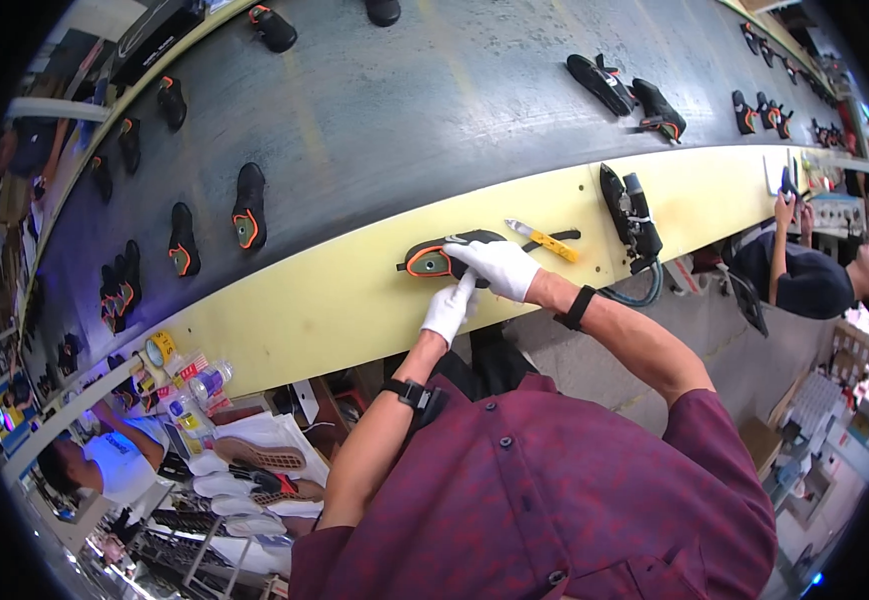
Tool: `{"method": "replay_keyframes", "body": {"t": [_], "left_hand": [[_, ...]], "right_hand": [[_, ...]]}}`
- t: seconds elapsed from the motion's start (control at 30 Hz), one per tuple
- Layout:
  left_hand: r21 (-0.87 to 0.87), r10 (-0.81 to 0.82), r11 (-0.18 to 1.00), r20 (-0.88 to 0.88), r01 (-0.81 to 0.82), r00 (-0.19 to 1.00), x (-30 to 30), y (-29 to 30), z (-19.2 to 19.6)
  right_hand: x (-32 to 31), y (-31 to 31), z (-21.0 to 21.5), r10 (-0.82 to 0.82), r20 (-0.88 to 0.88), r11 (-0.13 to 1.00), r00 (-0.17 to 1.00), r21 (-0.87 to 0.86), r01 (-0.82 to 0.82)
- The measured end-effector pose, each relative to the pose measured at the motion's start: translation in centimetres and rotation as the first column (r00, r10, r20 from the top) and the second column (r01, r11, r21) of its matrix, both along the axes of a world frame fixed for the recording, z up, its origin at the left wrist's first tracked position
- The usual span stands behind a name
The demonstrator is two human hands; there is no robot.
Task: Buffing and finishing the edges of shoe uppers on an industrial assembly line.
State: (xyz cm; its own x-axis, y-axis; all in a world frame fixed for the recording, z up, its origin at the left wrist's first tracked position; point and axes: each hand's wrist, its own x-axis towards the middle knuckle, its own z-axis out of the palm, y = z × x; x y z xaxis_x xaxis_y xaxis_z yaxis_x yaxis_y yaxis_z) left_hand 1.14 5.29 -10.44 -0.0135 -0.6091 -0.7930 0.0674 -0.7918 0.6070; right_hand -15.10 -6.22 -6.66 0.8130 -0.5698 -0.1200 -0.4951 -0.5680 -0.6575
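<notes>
A black shoe (425, 262) with orange trim around its opening and a green insole lies on the pale yellow ledge in front of me, heel toward the left. My right hand (505, 268), in a white glove, is closed over its front part, hiding much of the toe. Also white-gloved, my left hand (449, 311) has its fingers bent together against the shoe's near side, close under the right hand. Its fingertips are partly hidden. Just right of the shoe lies a yellow utility knife (545, 241), across a dark strip (567, 235).
Beyond the yellow ledge (285, 335), a dark conveyor belt (395, 120) carries several black shoes (250, 207). A black hand tool with a hose (635, 215) lies to the right. Tape (161, 348) and bottles (213, 380) stand at left. Co-workers (800, 270) are on both sides.
</notes>
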Motion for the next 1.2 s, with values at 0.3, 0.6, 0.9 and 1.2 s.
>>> {"method": "replay_keyframes", "body": {"t": [0.3, 0.6, 0.9, 1.2], "left_hand": [[-0.202, -0.435, 0.669, 0.674, 0.715, 0.597, 2.9, -1.0, -3.3], [-0.184, -0.448, 0.388, 0.819, 0.903, 0.359, 3.9, -1.2, -3.0], [-0.051, -0.582, 0.496, 0.721, 0.867, 0.375, 4.2, -2.3, 1.1], [-0.510, -0.070, 0.373, 0.817, 0.775, 0.572, 10.9, -3.0, 1.3]], "right_hand": [[2.4, -3.2, 1.0, 0.263, -0.094, 0.960, 0.960, 0.122, -0.251], [3.0, -2.3, 0.7, 0.181, -0.093, 0.969, 0.979, 0.188, -0.161], [4.1, 0.6, -0.1, 0.099, -0.065, 0.986, 0.993, -0.129, -0.106], [4.6, 0.0, 1.4, 0.132, -0.170, 0.984, 0.976, -0.099, -0.150]]}}
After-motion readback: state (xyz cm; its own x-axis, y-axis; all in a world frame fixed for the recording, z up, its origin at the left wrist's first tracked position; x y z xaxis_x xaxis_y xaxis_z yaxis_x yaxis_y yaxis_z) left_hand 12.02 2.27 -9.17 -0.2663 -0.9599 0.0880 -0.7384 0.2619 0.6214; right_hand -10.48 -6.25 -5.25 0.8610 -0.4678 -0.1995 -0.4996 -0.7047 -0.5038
